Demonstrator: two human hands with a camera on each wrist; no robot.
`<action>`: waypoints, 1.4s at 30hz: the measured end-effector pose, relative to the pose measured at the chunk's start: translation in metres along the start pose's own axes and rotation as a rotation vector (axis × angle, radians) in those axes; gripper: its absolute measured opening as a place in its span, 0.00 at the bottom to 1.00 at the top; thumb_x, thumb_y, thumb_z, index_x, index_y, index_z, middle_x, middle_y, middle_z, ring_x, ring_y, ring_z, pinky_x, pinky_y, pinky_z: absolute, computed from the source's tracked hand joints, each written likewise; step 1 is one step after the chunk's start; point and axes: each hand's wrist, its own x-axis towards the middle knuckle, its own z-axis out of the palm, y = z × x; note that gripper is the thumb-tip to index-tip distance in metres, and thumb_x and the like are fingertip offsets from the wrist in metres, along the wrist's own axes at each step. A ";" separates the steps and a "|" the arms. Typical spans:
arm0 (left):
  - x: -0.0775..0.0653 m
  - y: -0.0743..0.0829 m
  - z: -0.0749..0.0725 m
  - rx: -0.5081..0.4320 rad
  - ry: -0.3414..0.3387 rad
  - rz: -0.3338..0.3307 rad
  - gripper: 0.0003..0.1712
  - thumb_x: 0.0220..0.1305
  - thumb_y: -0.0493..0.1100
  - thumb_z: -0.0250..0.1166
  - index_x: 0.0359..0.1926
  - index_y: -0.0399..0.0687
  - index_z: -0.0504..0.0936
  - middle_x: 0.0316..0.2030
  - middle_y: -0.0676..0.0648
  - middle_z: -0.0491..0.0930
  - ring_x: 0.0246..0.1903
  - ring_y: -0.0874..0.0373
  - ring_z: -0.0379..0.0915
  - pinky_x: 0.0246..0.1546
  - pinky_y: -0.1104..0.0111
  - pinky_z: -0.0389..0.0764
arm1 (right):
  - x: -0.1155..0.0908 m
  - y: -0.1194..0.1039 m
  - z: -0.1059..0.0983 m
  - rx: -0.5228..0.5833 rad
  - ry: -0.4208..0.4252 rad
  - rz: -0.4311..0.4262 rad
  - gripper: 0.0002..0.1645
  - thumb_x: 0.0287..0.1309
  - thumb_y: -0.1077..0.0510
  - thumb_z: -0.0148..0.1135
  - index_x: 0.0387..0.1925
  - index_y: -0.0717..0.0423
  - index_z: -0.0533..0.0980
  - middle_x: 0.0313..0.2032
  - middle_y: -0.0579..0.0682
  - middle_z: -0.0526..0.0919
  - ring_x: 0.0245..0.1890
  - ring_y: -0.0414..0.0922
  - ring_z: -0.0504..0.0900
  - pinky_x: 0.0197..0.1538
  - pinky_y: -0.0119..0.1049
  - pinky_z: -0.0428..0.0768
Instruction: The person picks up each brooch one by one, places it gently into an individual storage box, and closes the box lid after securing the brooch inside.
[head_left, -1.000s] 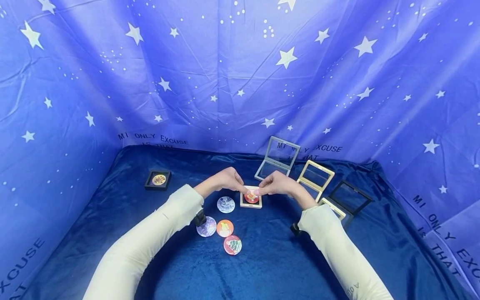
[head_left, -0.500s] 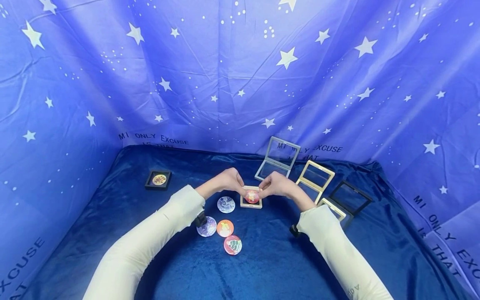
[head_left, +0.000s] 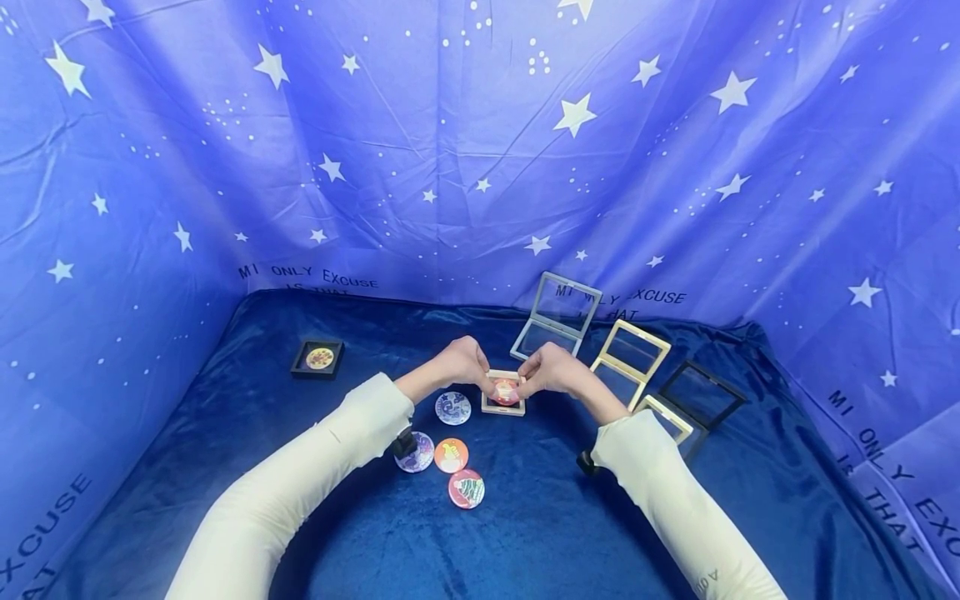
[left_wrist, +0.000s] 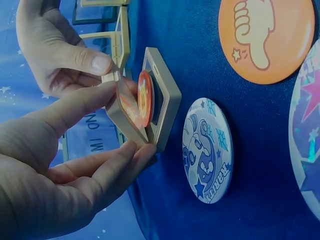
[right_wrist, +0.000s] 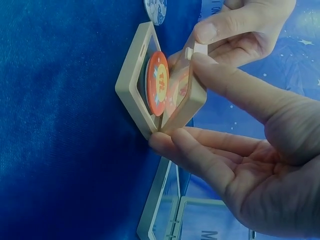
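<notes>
A small beige display frame (head_left: 502,410) with a clear film window sits half-closed on the cloth, its lid (right_wrist: 199,95) tilted over the base. On the base's film lies a red round badge (right_wrist: 158,82) with a yellow centre. My left hand (head_left: 463,364) pinches one side of the lid, thumb at its front edge and fingers by the hinge side. The other side is pinched the same way by my right hand (head_left: 553,369). From the head view, the badge shows through the lid's film. Beside my left hand lies a blue-and-white badge (left_wrist: 207,150).
Nearer me lie a purple badge (head_left: 415,452), an orange thumb badge (head_left: 452,456) and a red tree badge (head_left: 467,489). A black frame (head_left: 297,363) holding a badge stands left. Open frames at right include a grey one (head_left: 564,301), a yellow one (head_left: 632,346) and a black one (head_left: 702,393).
The lid has come down over the red badge, which now shows paler through the film. Both hands have shifted only slightly, still at the frame.
</notes>
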 end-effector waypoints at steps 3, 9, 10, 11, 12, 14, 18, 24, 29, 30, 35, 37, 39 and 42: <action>0.000 0.002 0.001 0.009 0.035 0.005 0.26 0.41 0.39 0.84 0.44 0.34 0.88 0.48 0.42 0.87 0.50 0.49 0.81 0.51 0.62 0.84 | 0.000 0.001 0.000 -0.003 0.013 0.001 0.31 0.46 0.54 0.83 0.50 0.66 0.84 0.51 0.60 0.88 0.52 0.53 0.84 0.55 0.47 0.83; 0.001 0.003 0.003 0.061 0.076 0.031 0.23 0.37 0.38 0.85 0.38 0.36 0.89 0.41 0.43 0.89 0.41 0.54 0.79 0.45 0.67 0.83 | 0.001 0.002 0.001 -0.005 0.026 0.000 0.30 0.47 0.55 0.82 0.50 0.66 0.84 0.51 0.61 0.87 0.53 0.54 0.85 0.55 0.47 0.83; 0.002 0.003 0.003 0.069 0.078 0.034 0.22 0.37 0.39 0.85 0.37 0.36 0.89 0.40 0.44 0.89 0.40 0.54 0.79 0.44 0.67 0.83 | 0.000 0.002 0.001 -0.005 0.026 0.002 0.30 0.47 0.55 0.82 0.50 0.66 0.84 0.51 0.61 0.87 0.53 0.54 0.85 0.55 0.47 0.83; 0.002 0.003 0.004 0.074 0.081 0.035 0.22 0.37 0.39 0.85 0.36 0.37 0.89 0.40 0.44 0.89 0.40 0.55 0.79 0.44 0.67 0.82 | 0.000 0.001 0.001 0.001 0.024 0.007 0.30 0.47 0.55 0.82 0.51 0.66 0.84 0.51 0.61 0.87 0.53 0.54 0.85 0.56 0.47 0.83; 0.002 0.002 0.004 0.079 0.083 0.038 0.21 0.37 0.39 0.85 0.35 0.37 0.89 0.39 0.44 0.89 0.40 0.55 0.79 0.44 0.67 0.83 | -0.001 0.001 0.001 -0.002 0.022 0.008 0.30 0.47 0.55 0.82 0.51 0.66 0.84 0.51 0.61 0.87 0.53 0.54 0.85 0.55 0.47 0.83; 0.002 0.001 0.005 0.084 0.089 0.047 0.20 0.36 0.40 0.85 0.34 0.38 0.89 0.39 0.44 0.89 0.40 0.55 0.80 0.44 0.67 0.83 | -0.003 -0.001 0.001 -0.014 0.019 0.005 0.29 0.46 0.55 0.81 0.50 0.66 0.84 0.50 0.60 0.88 0.52 0.53 0.85 0.54 0.46 0.84; 0.001 0.000 0.006 0.082 0.097 0.068 0.19 0.37 0.39 0.85 0.32 0.37 0.89 0.40 0.44 0.89 0.40 0.54 0.80 0.44 0.66 0.83 | -0.002 -0.001 0.002 -0.038 0.024 0.001 0.26 0.46 0.56 0.81 0.47 0.64 0.86 0.48 0.58 0.89 0.49 0.51 0.86 0.52 0.44 0.84; -0.002 0.000 0.009 0.084 0.097 0.086 0.15 0.39 0.38 0.84 0.29 0.37 0.88 0.37 0.45 0.88 0.34 0.57 0.76 0.37 0.69 0.81 | 0.002 0.002 0.008 -0.072 0.059 -0.005 0.22 0.44 0.57 0.83 0.42 0.61 0.87 0.42 0.54 0.91 0.44 0.47 0.87 0.50 0.43 0.84; -0.003 -0.001 0.012 0.104 0.097 0.109 0.15 0.40 0.37 0.83 0.18 0.42 0.81 0.20 0.53 0.77 0.23 0.61 0.66 0.24 0.73 0.70 | -0.002 0.001 0.012 -0.082 0.084 -0.022 0.16 0.42 0.57 0.84 0.33 0.59 0.87 0.35 0.51 0.91 0.37 0.43 0.85 0.44 0.39 0.84; -0.003 -0.001 0.013 0.108 0.099 0.116 0.18 0.40 0.37 0.84 0.15 0.43 0.79 0.16 0.54 0.73 0.20 0.62 0.63 0.22 0.73 0.67 | -0.003 0.000 0.012 -0.085 0.089 -0.032 0.14 0.41 0.58 0.84 0.30 0.58 0.86 0.32 0.49 0.90 0.34 0.41 0.84 0.41 0.36 0.83; -0.003 -0.003 0.017 0.115 0.117 0.154 0.26 0.40 0.36 0.84 0.08 0.48 0.71 0.08 0.58 0.61 0.14 0.64 0.54 0.16 0.74 0.57 | -0.006 0.002 0.016 -0.120 0.115 -0.119 0.14 0.41 0.59 0.83 0.20 0.56 0.81 0.18 0.40 0.79 0.22 0.38 0.71 0.29 0.30 0.70; -0.003 -0.004 0.018 0.123 0.127 0.167 0.27 0.40 0.35 0.84 0.08 0.49 0.70 0.07 0.58 0.59 0.13 0.64 0.52 0.16 0.74 0.55 | -0.006 0.004 0.017 -0.131 0.120 -0.144 0.16 0.41 0.60 0.83 0.17 0.55 0.79 0.15 0.39 0.76 0.20 0.38 0.68 0.28 0.29 0.67; -0.004 -0.004 0.019 0.129 0.132 0.174 0.27 0.39 0.35 0.84 0.08 0.48 0.70 0.07 0.58 0.58 0.13 0.65 0.51 0.15 0.74 0.54 | -0.005 0.005 0.018 -0.138 0.120 -0.159 0.17 0.40 0.60 0.82 0.16 0.55 0.78 0.15 0.39 0.75 0.19 0.38 0.67 0.28 0.29 0.66; -0.004 -0.004 0.021 0.144 0.136 0.178 0.28 0.39 0.36 0.84 0.08 0.49 0.69 0.08 0.58 0.57 0.13 0.65 0.51 0.15 0.74 0.54 | -0.005 0.006 0.019 -0.147 0.130 -0.167 0.16 0.39 0.61 0.82 0.16 0.54 0.78 0.15 0.40 0.78 0.19 0.37 0.69 0.29 0.29 0.68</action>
